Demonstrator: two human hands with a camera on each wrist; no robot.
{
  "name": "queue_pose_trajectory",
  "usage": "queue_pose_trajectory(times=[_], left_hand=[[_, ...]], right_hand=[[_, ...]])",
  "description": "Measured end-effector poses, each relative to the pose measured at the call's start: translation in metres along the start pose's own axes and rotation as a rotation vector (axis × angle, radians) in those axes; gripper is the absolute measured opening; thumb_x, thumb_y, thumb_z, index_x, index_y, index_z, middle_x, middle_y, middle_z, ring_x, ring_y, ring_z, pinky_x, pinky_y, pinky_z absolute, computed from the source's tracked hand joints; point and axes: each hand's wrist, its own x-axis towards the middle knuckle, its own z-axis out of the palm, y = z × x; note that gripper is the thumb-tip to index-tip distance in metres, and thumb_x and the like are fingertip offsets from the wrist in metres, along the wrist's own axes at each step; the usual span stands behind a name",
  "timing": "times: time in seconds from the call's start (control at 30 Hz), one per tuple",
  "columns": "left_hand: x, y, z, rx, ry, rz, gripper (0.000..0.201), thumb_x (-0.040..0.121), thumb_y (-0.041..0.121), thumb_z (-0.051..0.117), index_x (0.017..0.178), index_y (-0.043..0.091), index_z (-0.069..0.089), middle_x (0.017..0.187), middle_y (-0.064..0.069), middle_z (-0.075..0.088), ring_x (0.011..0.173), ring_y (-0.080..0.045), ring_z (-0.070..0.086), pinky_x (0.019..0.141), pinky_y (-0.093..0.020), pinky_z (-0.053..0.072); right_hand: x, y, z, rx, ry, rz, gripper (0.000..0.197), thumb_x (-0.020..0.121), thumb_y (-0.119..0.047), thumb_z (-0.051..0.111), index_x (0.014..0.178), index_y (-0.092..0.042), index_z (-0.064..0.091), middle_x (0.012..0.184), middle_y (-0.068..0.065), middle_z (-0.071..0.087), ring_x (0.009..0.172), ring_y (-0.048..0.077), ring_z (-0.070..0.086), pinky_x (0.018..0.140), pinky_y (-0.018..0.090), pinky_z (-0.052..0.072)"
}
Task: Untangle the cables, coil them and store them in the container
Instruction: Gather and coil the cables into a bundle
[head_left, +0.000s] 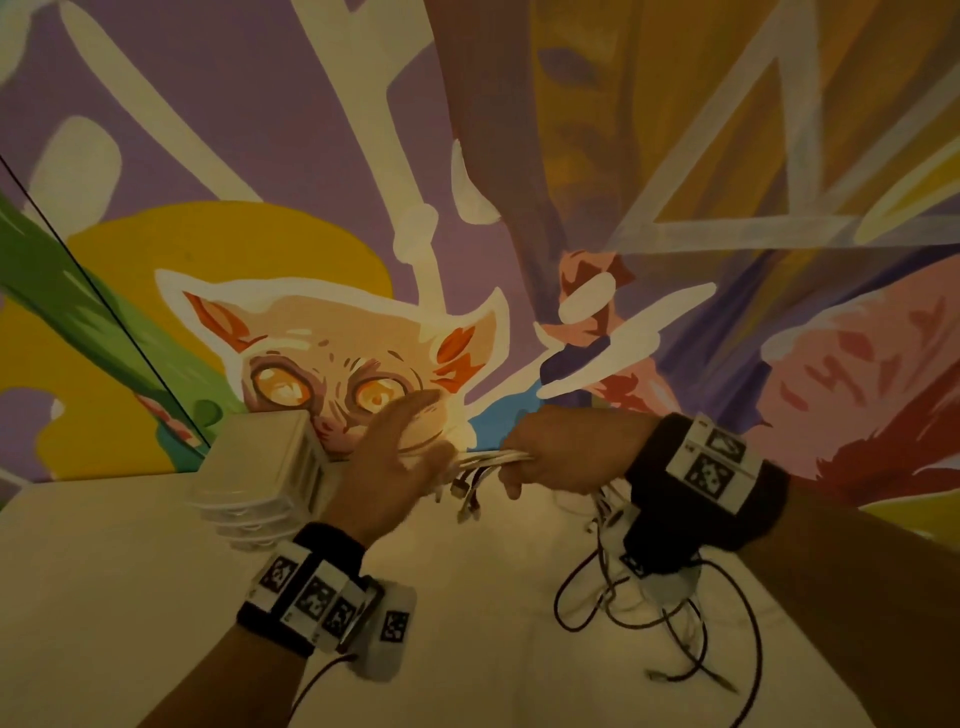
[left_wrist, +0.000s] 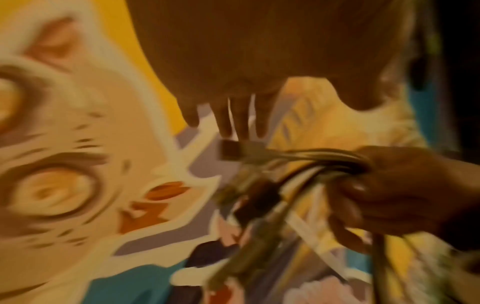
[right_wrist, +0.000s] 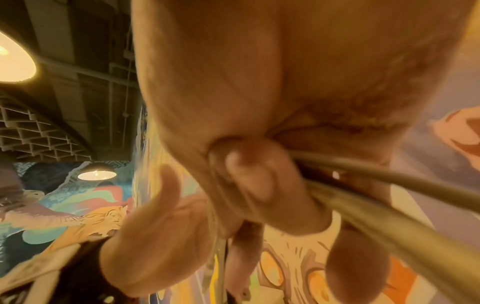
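Item: bundle of thin white and dark cables (head_left: 480, 462), several strands gathered side by side, ending in small rectangular metal-tipped plugs (left_wrist: 230, 149) that fan out loose; blurred in the left wrist view. Location: held in the air above the white tabletop (head_left: 130, 597), near its far edge, in front of the painted mural wall (head_left: 311, 338).

Right hand (head_left: 563, 449): fingers curled tight round the bundle, strands leaving the fist on both sides.

Left hand (head_left: 387, 467): fingers straight and spread, palm facing the plug ends; fingertips (left_wrist: 242, 125) just beside the uppermost plug; contact cannot be told.

Item: loose tangle of thin dark cables (head_left: 649, 613), looping and crossing, lying on the tabletop toward its right edge, below the right wrist; strands run up from it to the fist.

Item: translucent whitish plastic container (head_left: 260, 467), box-shaped with a ribbed rim, at the far edge of the tabletop, against the wall, left of the left hand.
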Motion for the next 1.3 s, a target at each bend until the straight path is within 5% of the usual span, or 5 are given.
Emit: queue_pose_trajectory(times=[0.3,0.63,0.8,0.93,1.3], left_hand=[[0.002,0.04,0.009,0.094,-0.298,0.134,0.019,0.1,0.032,0.049,0.102,0.014,0.056,0.055,0.006,0.05,0.046,-0.013,0.047,0.048,-0.037,0.044],[0.012,0.058,0.007,-0.816,-0.097,-0.143,0.041,0.105,0.034,0.034,0.082,0.012,0.059,0.058,0.002,0.027,0.047,-0.011,0.023,0.046,-0.025,0.031],[0.017,0.071,0.014,-1.024,-0.11,-0.31,0.036,0.105,0.035,0.034,0.087,0.01,0.054,0.059,0.003,0.027,0.046,-0.011,0.024,0.046,-0.025,0.035],[0.019,0.079,0.01,-1.238,-0.032,-0.407,0.038,0.104,0.041,0.034,0.085,0.013,0.051,0.064,0.004,0.026,0.052,-0.009,0.025,0.045,-0.02,0.04],[-0.015,0.09,0.04,-1.487,-0.029,-0.276,0.036,0.074,0.036,0.062,0.099,0.01,0.066,0.089,-0.008,0.066,0.086,-0.018,0.065,0.072,-0.028,0.057]], right_hand=[[-0.006,0.005,-0.054,-0.137,-0.022,0.106,0.029,0.095,-0.037,0.053,0.099,-0.013,0.069,0.084,0.002,0.067,0.073,0.02,0.061,0.071,0.03,0.051],[-0.004,0.039,-0.022,-0.003,0.499,0.06,0.018,0.093,-0.037,0.055,0.103,-0.027,0.045,0.088,0.003,0.062,0.077,0.021,0.062,0.075,0.042,0.054],[-0.016,0.008,-0.022,-0.099,0.914,-0.124,0.068,0.078,-0.05,0.07,0.132,-0.018,0.042,0.133,0.002,0.048,0.116,0.016,0.05,0.09,0.028,0.046],[-0.03,-0.034,0.014,0.296,1.281,-0.256,0.034,0.083,-0.038,0.068,0.108,-0.021,0.052,0.098,-0.016,0.052,0.087,0.0,0.049,0.072,0.012,0.041],[0.015,-0.069,0.049,0.398,1.338,-0.159,0.051,0.093,-0.057,0.033,0.116,-0.017,0.055,0.115,0.001,0.057,0.103,0.016,0.052,0.079,0.035,0.049]])
